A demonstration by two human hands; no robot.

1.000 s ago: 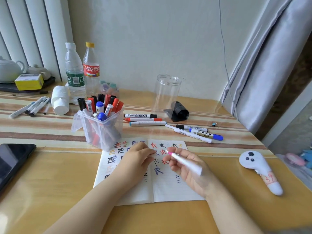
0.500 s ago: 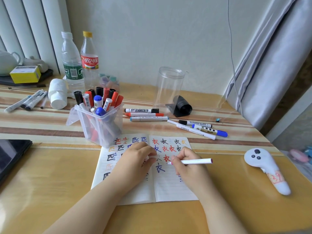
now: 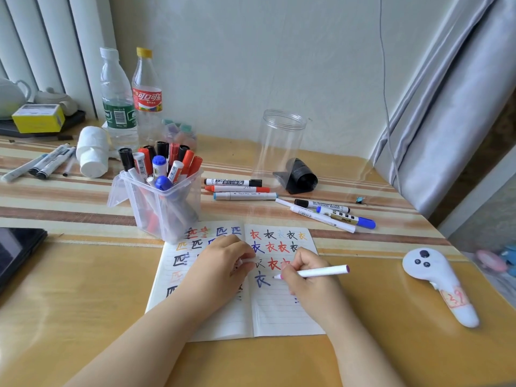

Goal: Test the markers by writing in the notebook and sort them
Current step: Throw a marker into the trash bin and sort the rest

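An open lined notebook (image 3: 282,311) lies in front of me, its top rows filled with coloured characters. My right hand (image 3: 310,277) grips a thin white marker (image 3: 321,272) with a pink tip, the tip touching the right page beside a blue character. My left hand (image 3: 220,263) rests curled on the notebook's middle fold, and a small white piece shows at its fingertips. A clear plastic tub (image 3: 164,210) behind the notebook holds several red, black and blue markers. More markers (image 3: 240,189) lie loose on the table, with another group (image 3: 332,215) to the right.
A tall clear jar (image 3: 282,143) and a black roll (image 3: 297,177) stand behind the loose markers. Two bottles (image 3: 131,99), a white container (image 3: 93,156) and several pens (image 3: 42,163) sit at back left. A white controller (image 3: 438,283) lies right, a dark tablet (image 3: 16,252) left.
My right hand turned the marker from tip-up in the air down to the page, so its tip now rests on the paper. The left hand stayed on the notebook.
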